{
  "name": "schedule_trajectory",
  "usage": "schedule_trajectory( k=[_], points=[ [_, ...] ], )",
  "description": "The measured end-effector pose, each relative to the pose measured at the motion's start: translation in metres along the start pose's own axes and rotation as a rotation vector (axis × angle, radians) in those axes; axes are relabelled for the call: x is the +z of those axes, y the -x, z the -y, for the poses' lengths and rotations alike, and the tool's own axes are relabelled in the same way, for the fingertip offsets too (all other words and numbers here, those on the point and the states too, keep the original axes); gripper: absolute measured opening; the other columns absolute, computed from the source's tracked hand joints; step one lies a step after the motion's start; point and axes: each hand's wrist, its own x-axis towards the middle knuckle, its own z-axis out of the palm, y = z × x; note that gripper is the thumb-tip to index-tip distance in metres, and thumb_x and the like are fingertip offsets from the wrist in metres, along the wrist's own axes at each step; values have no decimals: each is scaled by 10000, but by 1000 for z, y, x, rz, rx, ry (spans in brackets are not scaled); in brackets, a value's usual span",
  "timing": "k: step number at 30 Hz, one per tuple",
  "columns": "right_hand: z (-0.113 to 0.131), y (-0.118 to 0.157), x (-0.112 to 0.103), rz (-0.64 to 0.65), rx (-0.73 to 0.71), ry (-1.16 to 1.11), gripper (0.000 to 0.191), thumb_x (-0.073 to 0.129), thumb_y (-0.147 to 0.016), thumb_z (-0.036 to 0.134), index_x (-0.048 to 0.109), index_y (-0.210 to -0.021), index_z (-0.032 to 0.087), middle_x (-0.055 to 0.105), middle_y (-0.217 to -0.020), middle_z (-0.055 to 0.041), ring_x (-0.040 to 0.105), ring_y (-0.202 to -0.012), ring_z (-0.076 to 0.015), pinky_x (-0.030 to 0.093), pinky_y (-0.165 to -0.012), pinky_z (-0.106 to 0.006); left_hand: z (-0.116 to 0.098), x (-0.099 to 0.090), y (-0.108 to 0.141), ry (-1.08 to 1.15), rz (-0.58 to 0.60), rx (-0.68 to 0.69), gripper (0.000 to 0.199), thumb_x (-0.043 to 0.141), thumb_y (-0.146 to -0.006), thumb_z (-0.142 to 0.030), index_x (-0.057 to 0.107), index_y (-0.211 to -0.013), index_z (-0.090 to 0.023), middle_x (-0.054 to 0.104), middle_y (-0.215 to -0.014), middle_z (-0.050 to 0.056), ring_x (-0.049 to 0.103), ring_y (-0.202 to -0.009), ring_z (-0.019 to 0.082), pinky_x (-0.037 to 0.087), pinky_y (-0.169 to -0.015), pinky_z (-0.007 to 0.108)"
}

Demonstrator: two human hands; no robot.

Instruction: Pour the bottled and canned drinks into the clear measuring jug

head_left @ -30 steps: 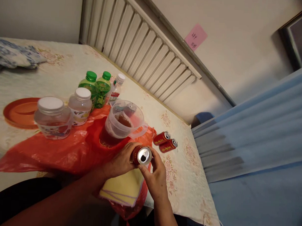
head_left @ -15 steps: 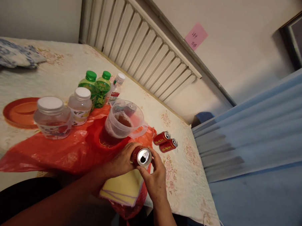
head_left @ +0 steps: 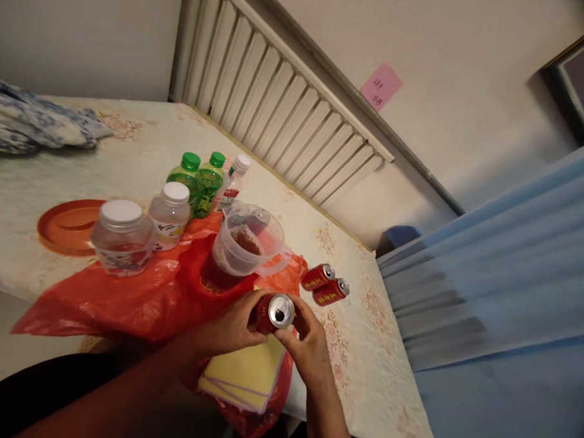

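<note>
Slightly, the view and our grip have shifted: the held red can point(head_left: 275, 313) now shows a little more of its side, and we see its top facing us, with the mouth open. That leaves the can between our hands, near the clear jug point(head_left: 237, 255) but apart from it, with no stream of liquid showing.

Our left hand point(head_left: 232, 323) is curled round one side of the can, and our right hand point(head_left: 310, 355) closes on the other, its thumb near the rim. Both are clamped on it, opened only as wide as its body; whether every fingertip touches, we cannot tell.

The jug holds a brown, frothy drink, with the red plastic bag point(head_left: 109, 301) spread around it. Below our hands lies a yellow cloth point(head_left: 246, 372). On the desk point(head_left: 377, 378), which has a flowered cover, two more red cans point(head_left: 325, 285) rest side by side, right of the jug. Left of it we see two white-lidded jars point(head_left: 121, 244) and green-capped bottles point(head_left: 206, 189).
</note>
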Motion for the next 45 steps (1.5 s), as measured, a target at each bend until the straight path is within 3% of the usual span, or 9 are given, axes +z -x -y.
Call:
schedule_trajectory(
  k=[4,9,15,18,21,27,31,38,45],
  points=[
    [-13,-23,-8,-53,-2,-209,501,704,-813,481,612,-1213,193,679,-1232,-145,669,-1109,-294,532,-960,-486,0,-8,8,28,54,-58,763,715,-603,-122,470,-1316,-247,582,-1329,60,535,-1240,292,414,-1088,465],
    [-25,-71,3,-219,-21,-232,493,649,-846,524,599,-1158,147,699,-1146,-160,701,-1022,-263,528,-942,-490,7,-11,13,74,73,-74,770,734,-591,-139,491,-1312,-252,600,-1314,48,550,-1228,290,429,-1075,443],
    [-23,-109,34,-21,-54,-193,549,425,-896,671,646,-812,176,707,-825,-58,678,-802,-187,538,-821,-357,-9,-21,13,127,105,-121,773,765,-575,-161,521,-1303,-247,615,-1297,43,560,-1216,302,445,-1052,433],
    [-18,-116,46,3,-60,-207,551,395,-893,677,527,-623,216,538,-576,28,547,-565,-137,502,-676,-303,-16,-24,14,122,119,-145,788,774,-563,-158,518,-1304,-235,607,-1312,57,555,-1220,303,430,-1064,447],
    [-12,-122,57,-9,-45,-319,488,464,-862,630,384,-574,244,323,-485,94,360,-442,-105,449,-575,-279,-16,-25,15,104,119,-155,808,785,-556,-167,507,-1312,-235,601,-1318,65,554,-1217,304,427,-1064,456],
    [15,-136,68,-93,-30,-393,422,564,-812,513,310,-610,243,258,-497,116,227,-428,-77,337,-484,-233,-14,-29,16,142,141,-111,815,807,-568,-206,506,-1324,-257,613,-1304,49,571,-1198,297,451,-1042,444],
    [50,-142,52,-137,-58,-397,397,575,-789,491,321,-615,241,255,-493,119,208,-416,-70,330,-473,-232,-18,-33,16,150,149,-119,823,818,-570,-206,516,-1333,-264,607,-1332,47,554,-1233,312,442,-1057,450],
    [103,-140,-1,-228,-164,-348,370,617,-790,427,355,-610,237,253,-470,121,217,-415,-74,326,-464,-234,-15,-43,12,126,103,-100,849,807,-590,-192,480,-1371,-268,585,-1372,50,537,-1267,294,425,-1080,436],
    [114,-119,-50,-248,-114,-216,435,632,-793,422,337,-536,233,248,-437,112,218,-398,-69,312,-450,-247,-13,-58,2,-2,-195,-124,700,720,-619,-163,514,-1284,-233,626,-1293,55,566,-1222,303,459,-1037,437]
  ],
)
